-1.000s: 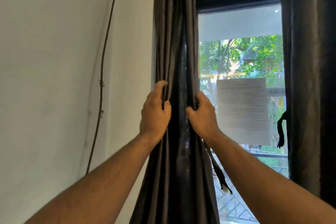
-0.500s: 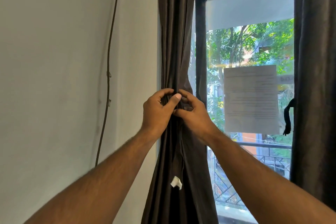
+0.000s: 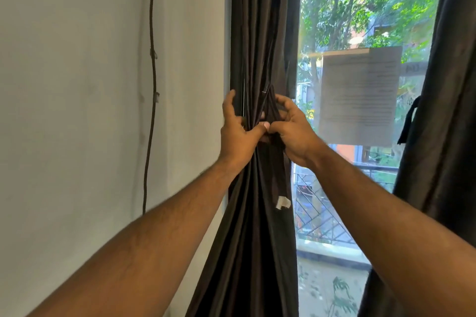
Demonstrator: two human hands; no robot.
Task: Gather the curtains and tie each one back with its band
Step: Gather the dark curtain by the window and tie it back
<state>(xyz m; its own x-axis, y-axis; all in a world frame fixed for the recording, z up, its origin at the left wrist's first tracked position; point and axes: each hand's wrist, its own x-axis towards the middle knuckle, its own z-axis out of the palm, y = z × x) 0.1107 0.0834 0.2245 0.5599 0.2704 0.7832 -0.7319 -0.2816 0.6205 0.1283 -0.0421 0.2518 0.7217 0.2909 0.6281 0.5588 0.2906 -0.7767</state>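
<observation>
Wall cable [image 3: 152, 100]: hangs down the wall, well left of the work; not involved.
Left curtain [image 3: 257, 33]: gathered into a tight bundle at the left edge of the window, pinched in at hand height. A second ago it was only squeezed between the palms; now the band crosses its front.
Left hand [image 3: 238, 134]: fingers curled round the left side of the bundle, thumb pressed across its front against the band.
Band [image 3: 273, 116]: dark strip drawn up over the bundle between both hands; its tail with a white tag [image 3: 282, 202] hangs below.
Right hand [image 3: 293, 131]: fingers clamped on the band, working it at the front.
Change: grip has moved from gathering to tying.
Meaning: first tie likely under way, not yet secured.
Right curtain [image 3: 443, 110]: hangs loose, its own band [image 3: 409, 118] dangling; untouched.
</observation>
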